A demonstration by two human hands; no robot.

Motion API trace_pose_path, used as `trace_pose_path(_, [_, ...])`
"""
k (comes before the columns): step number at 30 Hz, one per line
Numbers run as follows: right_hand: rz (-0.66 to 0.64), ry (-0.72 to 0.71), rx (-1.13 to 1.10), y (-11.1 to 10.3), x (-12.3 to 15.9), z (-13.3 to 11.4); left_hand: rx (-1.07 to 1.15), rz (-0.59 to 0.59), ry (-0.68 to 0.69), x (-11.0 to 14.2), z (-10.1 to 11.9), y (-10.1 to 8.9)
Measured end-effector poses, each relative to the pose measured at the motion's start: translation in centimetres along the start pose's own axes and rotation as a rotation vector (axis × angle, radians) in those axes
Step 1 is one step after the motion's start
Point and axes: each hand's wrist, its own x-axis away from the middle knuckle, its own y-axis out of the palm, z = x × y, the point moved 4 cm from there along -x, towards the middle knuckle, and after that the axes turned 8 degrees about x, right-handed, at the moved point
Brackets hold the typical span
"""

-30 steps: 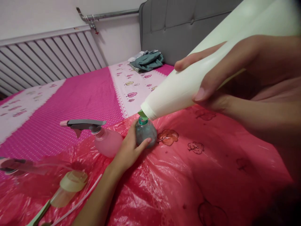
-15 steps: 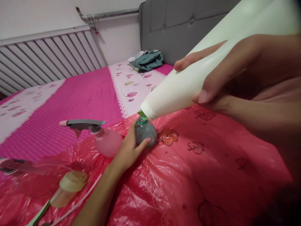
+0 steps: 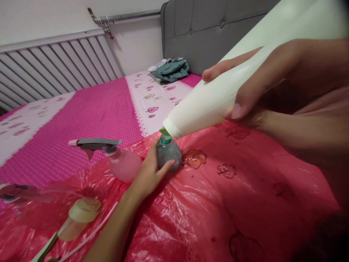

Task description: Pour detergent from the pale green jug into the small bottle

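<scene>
My left hand (image 3: 152,167) is wrapped round a small, rounded, clear teal-grey bottle (image 3: 169,156), upright on red plastic sheeting, its threaded neck uncapped. A big white bottle (image 3: 207,103) is tilted down in my right hand (image 3: 272,80), with fingers and thumb gripping it. Its mouth meets a green piece (image 3: 165,132) sitting at the small bottle's neck; whether liquid is flowing cannot be seen. Just left of my left hand stands a pink spray bottle (image 3: 125,165) with a grey and pink trigger head.
Red plastic sheeting (image 3: 201,203) covers the near part of the bed. At lower left lie a yellowish cup (image 3: 79,218), a green-handled tool (image 3: 47,247), a thin white tube (image 3: 92,233) and another spray head (image 3: 16,191). Folded clothes (image 3: 173,69) rest by the grey headboard (image 3: 207,32).
</scene>
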Motion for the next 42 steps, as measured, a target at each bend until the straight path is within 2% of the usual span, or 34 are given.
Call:
trace_pose_path(6, [-0.049, 0.063, 0.096, -0.21, -0.38, -0.58, -0.005, -0.004, -0.009, 0.08, -0.01, -0.11])
trace_pose_path(14, [-0.076, 0.061, 0.111, -0.07, -0.28, -0.37, -0.010, -0.003, -0.004, 0.10, 0.05, -0.09])
trace_pose_path(20, [0.014, -0.021, -0.031, 0.12, -0.18, -0.77, 0.003, -0.003, 0.006, -0.01, 0.02, -0.09])
trace_pose_path(26, [0.040, 0.008, -0.078, 0.11, -0.72, -0.67, 0.008, 0.001, 0.004, -0.05, -0.14, -0.04])
trace_pose_path(36, [-0.102, 0.074, 0.104, -0.11, -0.12, -0.57, -0.007, -0.003, 0.005, 0.04, -0.17, -0.03])
trace_pose_path(42, [0.017, 0.022, -0.044, 0.24, -0.41, -0.78, -0.016, -0.007, -0.001, 0.09, -0.12, -0.07])
